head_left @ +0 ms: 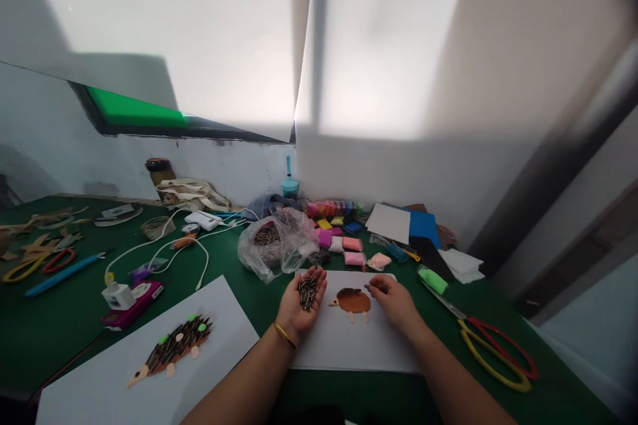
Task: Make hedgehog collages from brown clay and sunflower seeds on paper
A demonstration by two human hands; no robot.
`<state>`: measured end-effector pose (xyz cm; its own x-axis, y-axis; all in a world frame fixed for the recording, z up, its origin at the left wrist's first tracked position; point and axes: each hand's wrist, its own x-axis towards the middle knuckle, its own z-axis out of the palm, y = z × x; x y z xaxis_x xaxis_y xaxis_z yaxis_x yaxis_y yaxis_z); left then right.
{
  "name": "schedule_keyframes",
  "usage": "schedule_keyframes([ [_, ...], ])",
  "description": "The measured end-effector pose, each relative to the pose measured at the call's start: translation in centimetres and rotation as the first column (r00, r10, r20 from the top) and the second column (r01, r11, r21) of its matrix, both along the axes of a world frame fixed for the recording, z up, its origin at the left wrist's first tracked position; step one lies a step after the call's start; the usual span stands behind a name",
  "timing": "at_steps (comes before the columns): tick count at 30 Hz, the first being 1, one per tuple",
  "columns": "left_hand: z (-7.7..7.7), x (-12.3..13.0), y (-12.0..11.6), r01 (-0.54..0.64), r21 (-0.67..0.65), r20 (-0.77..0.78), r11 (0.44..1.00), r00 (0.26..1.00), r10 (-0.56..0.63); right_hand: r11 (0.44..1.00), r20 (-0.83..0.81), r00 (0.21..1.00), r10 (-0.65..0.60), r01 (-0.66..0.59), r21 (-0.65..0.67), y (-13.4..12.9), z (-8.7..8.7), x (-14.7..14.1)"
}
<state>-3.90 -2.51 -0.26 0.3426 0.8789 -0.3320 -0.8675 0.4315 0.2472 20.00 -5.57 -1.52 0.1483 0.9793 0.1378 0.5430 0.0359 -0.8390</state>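
Note:
My left hand [292, 312] is turned palm up and cupped around a small heap of striped sunflower seeds [308, 292]. Between the fingertips of my right hand [396, 304] a single sunflower seed [367, 286] is pinched, just off the upper right of a brown clay hedgehog [355, 304]. The hedgehog lies flat on a white sheet [319, 352], with a pale snout and pale feet; its upper back looks darker. To the left, a second sheet [94, 378] carries another hedgehog [174, 345] covered in seeds, with green and pale dots.
A plastic bag of seeds [269, 249] stands behind my left hand. Several clay packets [353, 244] lie behind the sheet. Large scissors [493, 352] rest at the right beside green clay [432, 280]. White cables [204, 255] and a purple power strip [132, 305] are at the left.

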Motion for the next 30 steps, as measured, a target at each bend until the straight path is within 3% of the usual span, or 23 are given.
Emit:
schedule_keyframes([
  [10,-0.3,0.0,0.1,0.005,0.003,0.004,1.0,1.0,-0.005,1.0,0.271,0.962,-0.019,0.021,-0.003,-0.2,0.4,-0.3],
  [15,-0.2,0.0,0.0,0.003,0.002,-0.004,1.0,1.0,-0.003,0.999,0.337,0.941,0.012,0.003,-0.044,-0.4,0.4,-0.4],
  [30,0.1,0.0,-0.1,0.016,-0.009,-0.003,1.0,1.0,-0.016,0.995,0.458,0.885,0.082,-0.1,0.015,0.2,0.9,-1.7],
])
